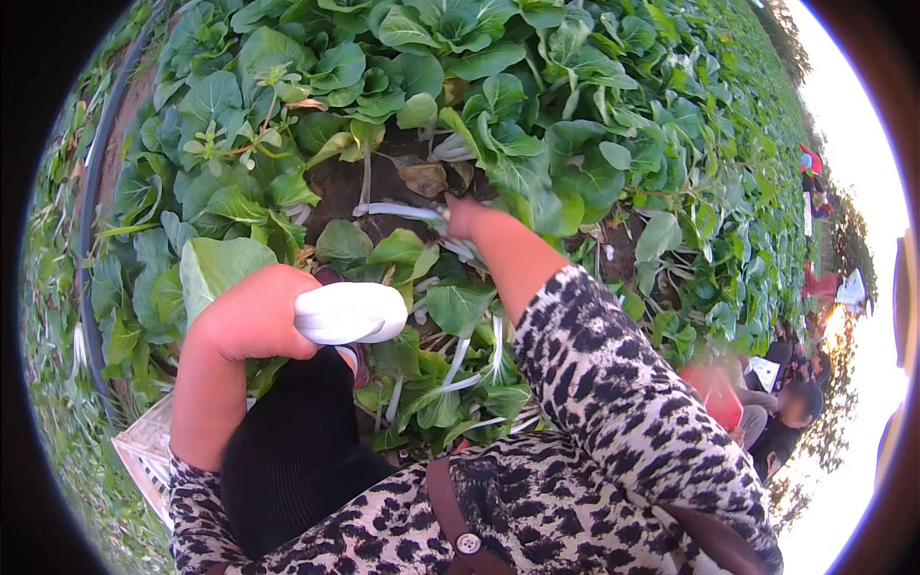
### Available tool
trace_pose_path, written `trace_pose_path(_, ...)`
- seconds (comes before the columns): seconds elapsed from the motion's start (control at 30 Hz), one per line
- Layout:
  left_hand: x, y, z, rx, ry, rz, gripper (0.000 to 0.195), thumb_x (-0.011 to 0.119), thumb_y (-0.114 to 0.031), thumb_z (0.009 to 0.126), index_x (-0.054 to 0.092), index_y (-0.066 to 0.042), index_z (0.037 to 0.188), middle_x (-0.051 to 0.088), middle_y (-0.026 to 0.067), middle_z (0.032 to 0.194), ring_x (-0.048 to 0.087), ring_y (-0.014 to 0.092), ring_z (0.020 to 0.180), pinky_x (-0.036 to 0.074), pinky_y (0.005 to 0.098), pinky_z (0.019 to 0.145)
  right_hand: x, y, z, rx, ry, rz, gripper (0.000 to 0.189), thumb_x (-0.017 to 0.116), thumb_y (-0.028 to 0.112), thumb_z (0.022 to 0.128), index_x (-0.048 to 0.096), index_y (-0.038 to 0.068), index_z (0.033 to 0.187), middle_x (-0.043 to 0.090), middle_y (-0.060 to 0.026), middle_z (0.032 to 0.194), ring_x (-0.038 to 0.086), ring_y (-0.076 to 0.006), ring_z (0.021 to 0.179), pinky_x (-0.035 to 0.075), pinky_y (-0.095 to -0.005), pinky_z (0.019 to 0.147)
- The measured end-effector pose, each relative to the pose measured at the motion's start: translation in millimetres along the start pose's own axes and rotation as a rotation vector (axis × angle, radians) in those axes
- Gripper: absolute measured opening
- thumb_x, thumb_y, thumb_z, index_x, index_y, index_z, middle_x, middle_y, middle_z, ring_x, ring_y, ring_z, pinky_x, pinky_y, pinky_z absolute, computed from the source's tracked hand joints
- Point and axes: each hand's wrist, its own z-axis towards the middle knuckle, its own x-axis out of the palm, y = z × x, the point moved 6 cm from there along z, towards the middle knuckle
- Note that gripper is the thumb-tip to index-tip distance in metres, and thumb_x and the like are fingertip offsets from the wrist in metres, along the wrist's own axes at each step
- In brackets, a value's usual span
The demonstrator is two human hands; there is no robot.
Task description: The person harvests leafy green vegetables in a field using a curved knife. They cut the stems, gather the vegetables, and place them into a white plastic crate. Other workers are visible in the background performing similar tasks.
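My left hand [255, 305] is closed around a head of bok choy. The thick white stalk base [352, 313] points to the right, and a broad green leaf [224, 267] shows on the other side of the hand. Low among the plants, my right hand [466, 218] reaches down to the soil; its fingers are mostly hidden, so whether it grips anything cannot be seen. A detached white stalk [399, 210] lies beside it, near a withered brown leaf [422, 178]. Growing bok choy [514, 147] stands just beyond that hand.
Trimmed leaves and stalks [460, 302] litter the ground before me. A pale plastic crate [140, 453] stands at lower left, and a dark hose [88, 215] runs along the left. Toward the right are a crouching person [780, 431] and a red crate [722, 404].
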Motion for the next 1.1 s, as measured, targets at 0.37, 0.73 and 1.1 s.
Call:
trace_pose_path(0.37, 2, 9, 4, -0.023, 0.033, -0.020, 0.033, 0.072, -0.012, 0.056, 0.067, 0.002, 0.085, 0.066, 0.0135, 0.075, 0.061, 0.021, 0.067, 0.050, 0.0328, 0.068, 35, 34, -56, 0.142, -0.151, 0.184, 0.033, 0.061, 0.018, 0.082, 0.060, -0.001, 0.110, 0.067, -0.0226, 0.107, 0.066, -0.0364, 0.098, 0.053, -0.0434, 0.086)
trace_pose_path(0.73, 21, -6, 18, 0.034, 0.098, -0.059, 0.033, 0.073, -0.012, 0.056, 0.066, 0.002, 0.086, 0.066, 0.0130, 0.075, 0.060, 0.020, 0.066, 0.050, 0.0325, 0.067, 5, -31, -143, -0.252, -0.303, -0.090, 0.054, 0.070, 0.015, 0.079, 0.053, 0.003, 0.129, 0.048, -0.0250, 0.137, 0.066, -0.0387, 0.093, 0.053, -0.0434, 0.086)
trace_pose_path(1.1, 19, 13, 14, -0.059, 0.078, -0.127, 0.034, 0.072, -0.012, 0.055, 0.066, 0.002, 0.086, 0.066, 0.0124, 0.073, 0.060, 0.018, 0.066, 0.050, 0.0317, 0.066, 35, -85, -49, 0.187, 0.157, 0.161, 0.053, 0.071, 0.044, 0.072, 0.071, 0.003, 0.105, 0.069, -0.0174, 0.107, 0.067, -0.0300, 0.095, 0.053, -0.0365, 0.086)
